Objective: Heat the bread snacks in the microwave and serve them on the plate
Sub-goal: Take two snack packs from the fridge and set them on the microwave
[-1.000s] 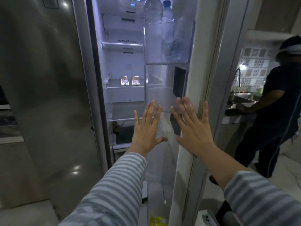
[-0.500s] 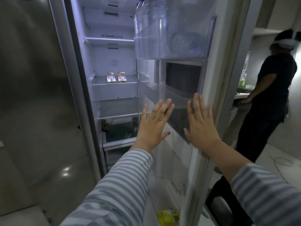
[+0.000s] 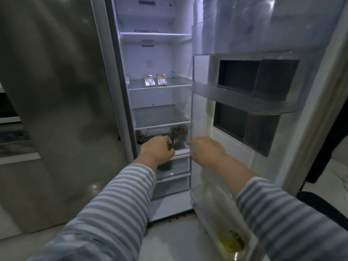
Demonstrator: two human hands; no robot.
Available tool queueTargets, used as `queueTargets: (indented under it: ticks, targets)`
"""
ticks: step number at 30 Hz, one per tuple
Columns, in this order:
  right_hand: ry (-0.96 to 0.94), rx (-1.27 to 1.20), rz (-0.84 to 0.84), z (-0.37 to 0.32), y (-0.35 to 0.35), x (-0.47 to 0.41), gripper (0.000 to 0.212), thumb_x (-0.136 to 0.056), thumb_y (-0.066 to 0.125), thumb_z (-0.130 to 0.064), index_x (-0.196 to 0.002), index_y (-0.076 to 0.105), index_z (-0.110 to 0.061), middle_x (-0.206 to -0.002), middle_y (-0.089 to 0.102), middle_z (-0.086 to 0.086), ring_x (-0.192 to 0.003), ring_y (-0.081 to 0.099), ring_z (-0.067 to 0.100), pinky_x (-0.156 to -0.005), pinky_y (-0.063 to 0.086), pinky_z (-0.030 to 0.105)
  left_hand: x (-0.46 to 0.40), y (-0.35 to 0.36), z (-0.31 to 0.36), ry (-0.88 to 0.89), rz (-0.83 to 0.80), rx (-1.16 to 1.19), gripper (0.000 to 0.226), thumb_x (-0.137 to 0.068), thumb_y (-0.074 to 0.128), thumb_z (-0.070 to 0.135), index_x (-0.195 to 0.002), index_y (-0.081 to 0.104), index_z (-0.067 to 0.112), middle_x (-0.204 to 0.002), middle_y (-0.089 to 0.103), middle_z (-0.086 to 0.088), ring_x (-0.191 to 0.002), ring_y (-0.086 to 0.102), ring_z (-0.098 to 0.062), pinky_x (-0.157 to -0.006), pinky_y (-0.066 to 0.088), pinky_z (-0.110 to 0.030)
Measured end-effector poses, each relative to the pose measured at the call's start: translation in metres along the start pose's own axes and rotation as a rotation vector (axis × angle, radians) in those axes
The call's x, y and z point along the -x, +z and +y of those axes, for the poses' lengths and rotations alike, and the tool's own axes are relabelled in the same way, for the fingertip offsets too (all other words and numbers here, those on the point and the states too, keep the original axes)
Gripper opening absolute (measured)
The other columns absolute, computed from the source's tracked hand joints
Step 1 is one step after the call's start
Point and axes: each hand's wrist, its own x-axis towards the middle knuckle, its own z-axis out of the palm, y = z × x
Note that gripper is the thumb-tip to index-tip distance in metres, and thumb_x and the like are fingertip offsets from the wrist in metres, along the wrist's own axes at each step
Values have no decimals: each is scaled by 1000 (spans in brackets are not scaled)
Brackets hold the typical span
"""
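Note:
Two bread snack packets, one (image 3: 149, 82) beside the other (image 3: 161, 80), lie on a glass shelf deep inside the open fridge (image 3: 154, 95). Both of my hands are held out in front of the lower shelves, well below the packets. My left hand (image 3: 157, 150) hangs with its fingers loosely curled and holds nothing that I can see. My right hand (image 3: 205, 151) reaches forward next to the inner edge of the fridge door (image 3: 244, 102); its fingertips are blurred. No microwave or plate is in view.
The closed steel door (image 3: 56, 110) fills the left side. The open door's bins stand to my right, with water bottles (image 3: 235, 21) in the top bin and a yellow item (image 3: 230, 243) in the lowest one. Dark produce (image 3: 178, 131) lies in a lower drawer.
The fridge door has swung wide open. Both hands have left the door's inner face and dropped lower, toward the fridge interior. The person by the sink is out of view.

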Motion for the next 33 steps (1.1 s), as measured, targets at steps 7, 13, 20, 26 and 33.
queueTargets:
  ticks: [7, 13, 20, 26, 33]
  targets:
    - [55, -95, -171, -32, 30, -32, 33, -92, 56, -33, -126, 57, -30, -117, 61, 4, -93, 55, 20, -81, 44, 27, -11, 7, -52, -70, -137, -32, 35, -89, 53, 45, -119, 60, 29, -116, 63, 4, -106, 58, -19, -87, 49, -33]
    - [71, -76, -204, -31, 45, -99, 42, -91, 55, -37, -132, 52, -30, -125, 59, 4, -108, 57, 24, -88, 48, 35, -62, 17, -72, -92, -139, -10, 34, -88, 52, 46, -116, 61, 30, -113, 64, 7, -105, 58, -18, -87, 49, -34]
    - [26, -101, -123, -6, 52, -209, 38, -90, 56, -39, -126, 57, -28, -122, 62, -1, -107, 58, 21, -87, 49, 33, -160, 16, -82, -118, -44, -3, 29, -89, 54, 42, -105, 67, 21, -104, 67, -3, -93, 62, -22, -84, 53, -36]
    - [27, -162, -42, 11, 49, -297, 34, -90, 56, -35, -123, 57, -30, -122, 61, 2, -105, 58, 23, -92, 50, 43, -251, 8, -90, -197, 116, 131, 45, -89, 56, 40, -132, 49, 27, -129, 56, 1, -115, 54, -21, -88, 46, -36]
    - [3, -205, 119, 16, 37, -412, 43, -90, 54, -36, -132, 51, -25, -135, 51, 5, -124, 47, 27, -100, 43, 45, -361, -15, -106, -230, 346, 177, 30, -89, 54, 31, -117, 62, 21, -123, 60, -2, -112, 55, -23, -87, 45, -37]
